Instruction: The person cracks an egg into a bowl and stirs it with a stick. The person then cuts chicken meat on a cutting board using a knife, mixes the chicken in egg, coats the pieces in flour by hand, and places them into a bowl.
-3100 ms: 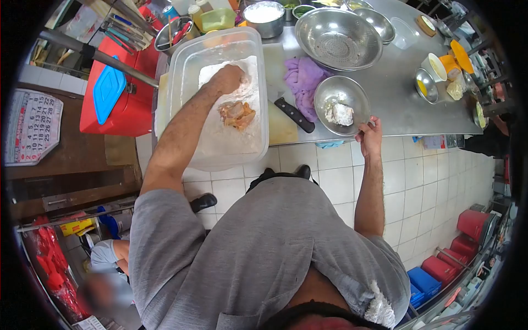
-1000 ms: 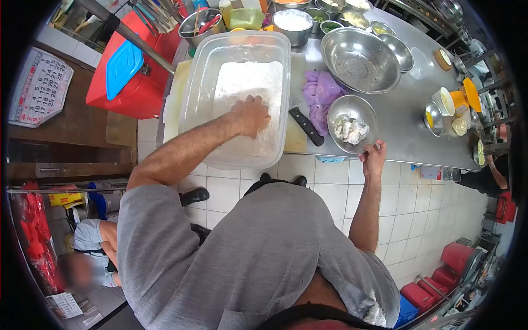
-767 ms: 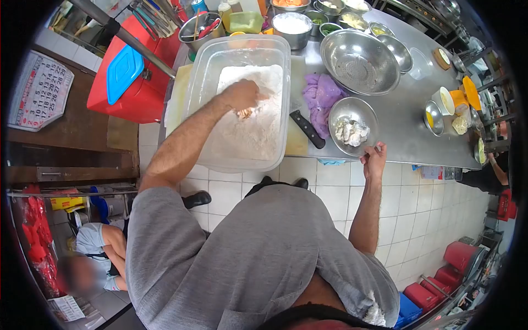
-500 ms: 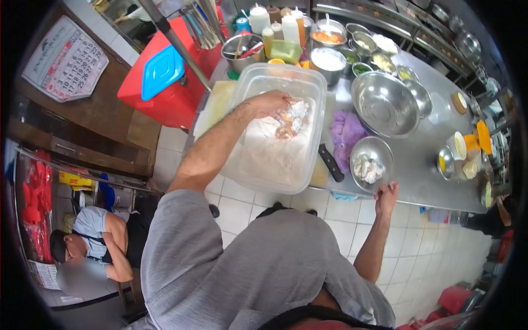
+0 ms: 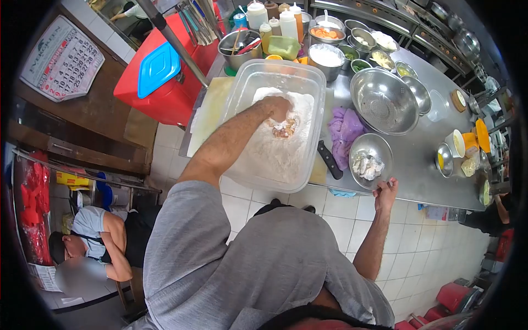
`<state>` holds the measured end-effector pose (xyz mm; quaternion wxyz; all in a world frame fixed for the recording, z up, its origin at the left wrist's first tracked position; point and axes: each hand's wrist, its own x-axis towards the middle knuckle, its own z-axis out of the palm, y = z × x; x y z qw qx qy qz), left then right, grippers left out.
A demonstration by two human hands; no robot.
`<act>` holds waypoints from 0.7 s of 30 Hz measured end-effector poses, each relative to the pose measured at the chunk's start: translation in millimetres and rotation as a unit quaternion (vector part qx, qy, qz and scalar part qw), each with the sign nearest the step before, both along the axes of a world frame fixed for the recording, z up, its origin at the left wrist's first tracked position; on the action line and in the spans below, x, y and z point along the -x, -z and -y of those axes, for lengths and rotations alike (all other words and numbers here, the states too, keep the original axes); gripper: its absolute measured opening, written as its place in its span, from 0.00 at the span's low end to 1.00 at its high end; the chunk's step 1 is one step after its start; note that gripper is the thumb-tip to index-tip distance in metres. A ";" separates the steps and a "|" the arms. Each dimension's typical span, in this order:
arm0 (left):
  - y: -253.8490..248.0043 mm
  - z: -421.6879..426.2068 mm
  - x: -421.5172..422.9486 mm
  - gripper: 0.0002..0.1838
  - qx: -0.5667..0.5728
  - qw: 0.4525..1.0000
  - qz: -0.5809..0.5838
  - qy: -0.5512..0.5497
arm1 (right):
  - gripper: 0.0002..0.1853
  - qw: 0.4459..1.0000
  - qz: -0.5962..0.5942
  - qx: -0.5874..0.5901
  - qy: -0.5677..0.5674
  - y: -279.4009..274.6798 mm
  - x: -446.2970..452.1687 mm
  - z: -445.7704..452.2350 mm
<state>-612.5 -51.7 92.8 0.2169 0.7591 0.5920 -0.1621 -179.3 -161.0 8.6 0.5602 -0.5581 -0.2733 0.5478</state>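
Observation:
A clear plastic tub point(image 5: 317, 129) of white flour stands on the counter. Inside it, my left hand point(image 5: 279, 108) is closed, knuckles up, its fingertips hidden in the flour; what they hold I cannot make out. Just below that hand lies an orange-brown piece of food point(image 5: 284, 129), partly floured. My right hand point(image 5: 386, 190) pinches the near rim of a small metal bowl point(image 5: 379, 144) at the counter's edge. White-coated pieces point(image 5: 367, 166) sit in this bowl. Between tub and bowl are a black-handled knife point(image 5: 330, 159) and a purple cloth point(image 5: 345, 132).
A large perforated bowl point(image 5: 383, 102) stands behind the small one. Bottles point(image 5: 288, 27), a green container point(image 5: 283, 47) and several ingredient bowls line the back. A red box point(image 5: 165, 82) with a blue lid is at left. Another person point(image 5: 104, 239) sits lower left.
My left hand has moved about the tub, turning food in the flour; its fingers, looser half a second ago, are now curled down. My right hand stays at the bowl. The camera view has shifted.

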 end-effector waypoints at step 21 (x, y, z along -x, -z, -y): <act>-31.8 34.9 20.4 0.20 0.006 0.991 0.090 0.100 | 0.19 1.000 -0.012 -0.003 -0.009 3.0 -3.0 1.7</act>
